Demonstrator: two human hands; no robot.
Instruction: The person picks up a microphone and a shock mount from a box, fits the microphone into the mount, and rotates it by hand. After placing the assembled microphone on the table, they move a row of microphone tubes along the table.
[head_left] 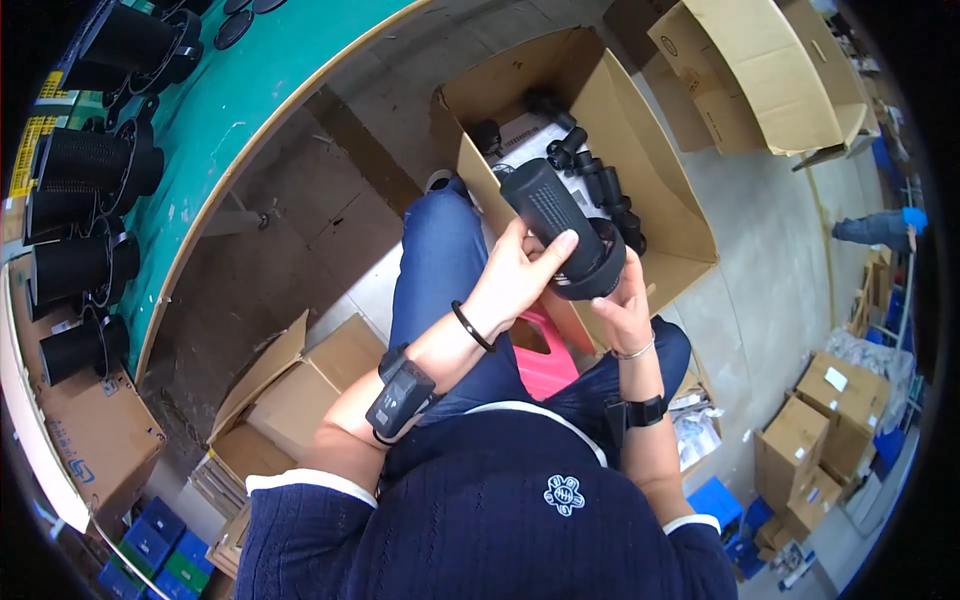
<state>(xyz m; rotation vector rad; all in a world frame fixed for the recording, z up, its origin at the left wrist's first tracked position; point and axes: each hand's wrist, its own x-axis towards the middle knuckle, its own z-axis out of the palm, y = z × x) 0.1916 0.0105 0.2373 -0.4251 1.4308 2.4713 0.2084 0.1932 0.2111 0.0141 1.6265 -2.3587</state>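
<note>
- The cylinder (pixel 545 200) is in front of you, tilted, over the near edge of the carton (pixel 665 185), its wide collar (pixel 605 272) toward you and its narrower end pointing away.
- Your left hand (pixel 522 268) pinches the cylinder's side, thumb laid on top near the collar; the fingers beneath are mostly hidden.
- Your right hand (pixel 628 302) curls about the collar's right edge, thumb by its near rim. How hard it presses, you cannot tell from here.
- The cylinder looks like stiff, hollow plastic, so expect it to be fairly light for its bulk and not to give under your fingers.
- Its dark wall seems smooth enough to slide a little; the small holes along it may add some bite.
- The collar is probably the surest hold: steady the rim with one hand and the wall with the other.
- It seems unlikely to crumple, but a knock could scuff it or chip the rim.
- Loose black fittings (pixel 602 184) lie inside the carton, just beyond the cylinder.
</note>
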